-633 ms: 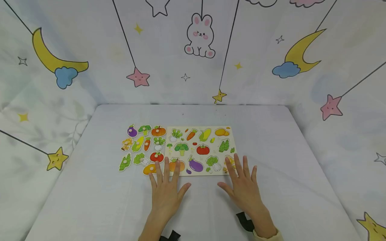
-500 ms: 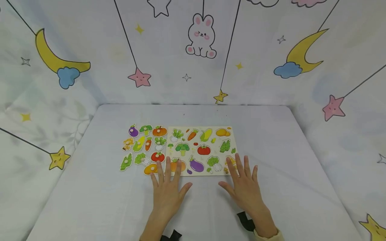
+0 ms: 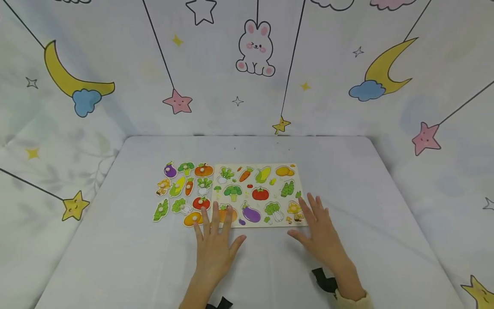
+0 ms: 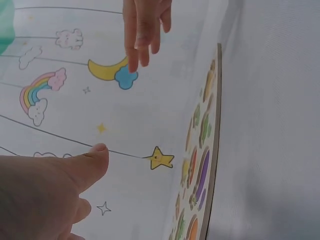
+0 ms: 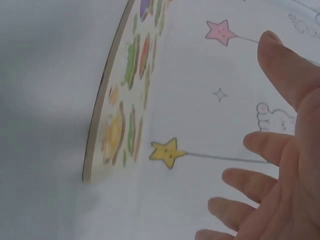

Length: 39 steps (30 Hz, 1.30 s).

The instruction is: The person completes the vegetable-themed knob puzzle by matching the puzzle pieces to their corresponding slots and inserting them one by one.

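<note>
A flat wooden puzzle board (image 3: 239,216) with printed vegetable shapes lies mid-table. Left of it are several loose vegetable puzzle pieces with small knobs, among them an eggplant piece (image 3: 170,170), a corn piece (image 3: 178,187) and a tomato piece (image 3: 201,203). My left hand (image 3: 214,253), fingers spread, overlaps the board's near left corner and the potato-like yellow piece (image 3: 191,219) in the head view. My right hand (image 3: 322,236) is at the near right corner by the printed mushrooms, fingers extended, holding nothing. In the right wrist view the right hand's fingers (image 5: 250,185) are apart from the board.
A white cloth covers the table (image 3: 135,266). Behind and at both sides stand fabric walls (image 3: 216,56) printed with moons, stars and a rabbit. Black straps (image 3: 325,281) sit at the wrists.
My right hand has shifted slightly right, uncovering the printed mushrooms, and its fingers have drawn closer together. The left hand, board and loose pieces stay in place.
</note>
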### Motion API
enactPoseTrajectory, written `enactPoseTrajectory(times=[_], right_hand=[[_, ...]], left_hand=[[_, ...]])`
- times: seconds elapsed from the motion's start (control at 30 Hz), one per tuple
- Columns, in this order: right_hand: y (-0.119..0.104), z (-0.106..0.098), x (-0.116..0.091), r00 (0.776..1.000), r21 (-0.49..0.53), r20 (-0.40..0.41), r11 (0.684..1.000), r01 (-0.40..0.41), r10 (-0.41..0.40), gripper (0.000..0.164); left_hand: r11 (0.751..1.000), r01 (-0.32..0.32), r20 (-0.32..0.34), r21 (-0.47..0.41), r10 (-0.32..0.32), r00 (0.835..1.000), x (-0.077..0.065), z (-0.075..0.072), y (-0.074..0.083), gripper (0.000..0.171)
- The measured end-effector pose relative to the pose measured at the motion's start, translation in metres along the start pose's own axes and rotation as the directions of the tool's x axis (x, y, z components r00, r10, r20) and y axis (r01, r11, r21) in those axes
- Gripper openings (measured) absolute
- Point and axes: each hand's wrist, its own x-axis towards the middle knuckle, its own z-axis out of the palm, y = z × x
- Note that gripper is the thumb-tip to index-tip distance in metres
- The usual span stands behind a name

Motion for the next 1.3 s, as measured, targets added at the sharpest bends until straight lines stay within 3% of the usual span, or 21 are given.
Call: enactPoseTrajectory(times=[0.2,0.37,0.47,0.67,0.8,0.93,1.03,1.2,1.3], right_hand=[[0.044,-0.008,0.016,0.988,0.199,0.15,0.978,-0.062,0.032,0.085],[0.068,-0.005,0.029,0.957,0.239,0.289,0.969,-0.069,-0.003,0.08],[0.075,0.001,0.035,0.942,0.23,0.336,0.971,-0.058,-0.023,0.079],[0.084,0.011,0.04,0.925,0.225,0.379,0.971,-0.075,-0.016,0.079],[0.088,0.016,0.038,0.925,0.217,0.379,0.973,-0.075,-0.013,0.078],[0.089,0.017,0.037,0.933,0.209,0.359,0.976,-0.062,-0.017,0.078],[0.09,0.018,0.038,0.935,0.202,0.354,0.978,-0.056,-0.02,0.078],[0.09,0.02,0.038,0.935,0.184,0.354,0.981,-0.059,-0.011,0.077],[0.09,0.02,0.037,0.937,0.182,0.35,0.981,-0.068,0.0,0.077]], left_hand=[[0.999,-0.007,-0.055,-0.034,0.005,0.998,-0.003,-0.001,-0.01,0.074],[0.996,0.025,-0.089,-0.086,-0.032,0.996,-0.006,-0.001,-0.025,0.07],[0.992,0.036,-0.146,-0.121,-0.053,0.988,-0.008,-0.003,-0.035,0.064],[0.976,0.087,-0.301,-0.202,-0.146,0.942,-0.011,-0.006,-0.057,0.042],[0.956,0.168,-0.352,-0.242,-0.248,0.903,-0.013,-0.004,-0.074,0.027],[0.917,0.261,-0.347,-0.301,-0.361,0.866,-0.013,0.003,-0.091,0.016],[0.878,0.296,-0.316,-0.375,-0.422,0.85,-0.009,0.01,-0.102,0.011],[0.795,0.342,-0.192,-0.501,-0.487,0.852,0.006,0.021,-0.111,0.012],[0.761,0.379,-0.122,-0.526,-0.509,0.852,0.016,0.025,-0.112,0.015]])
